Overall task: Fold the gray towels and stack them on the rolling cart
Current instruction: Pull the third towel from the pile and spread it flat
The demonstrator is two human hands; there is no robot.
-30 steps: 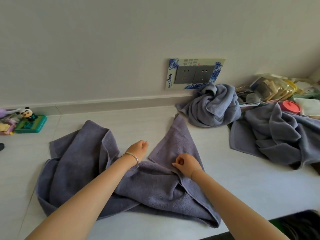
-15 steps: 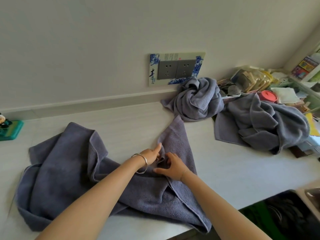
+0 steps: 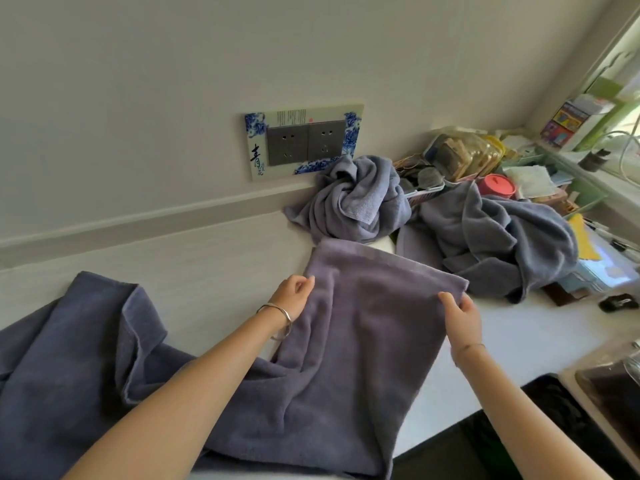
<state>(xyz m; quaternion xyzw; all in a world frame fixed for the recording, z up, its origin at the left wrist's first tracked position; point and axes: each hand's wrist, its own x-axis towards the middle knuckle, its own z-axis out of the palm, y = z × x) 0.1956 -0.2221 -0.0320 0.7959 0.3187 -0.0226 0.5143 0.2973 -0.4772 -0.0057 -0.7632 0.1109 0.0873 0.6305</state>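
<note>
Pinching on both sides now: two bare forearms reach out over the white surface [image 3: 207,265], below the socket plate [image 3: 304,142]. The left hand [image 3: 294,292], with a thin metal bangle [image 3: 280,313] on its wrist, nips the left edge of the held towel [image 3: 363,323] between thumb and curled fingers. The right hand [image 3: 462,317] nips the right edge, thumb on top, fingers tucked under the cloth. Between them the towel's far end is drawn into a flat, straight-edged panel directly below the plate. The rest trails to the plate's lower left in loose, darker folds on the surface.

Count them: three gray towels, all soft terry. The twisted towel [image 3: 356,202] sits bunched in a knot just under the plate's right corner, against the wall. The crumpled towel [image 3: 495,240] lies in a rumpled heap further right of the plate, just beside the twisted one.

The plate itself is a glossy rectangle, blue-and-white patterned, holding two gray sockets. Well to its right, a round red lid [image 3: 495,185] sits among clutter.
</note>
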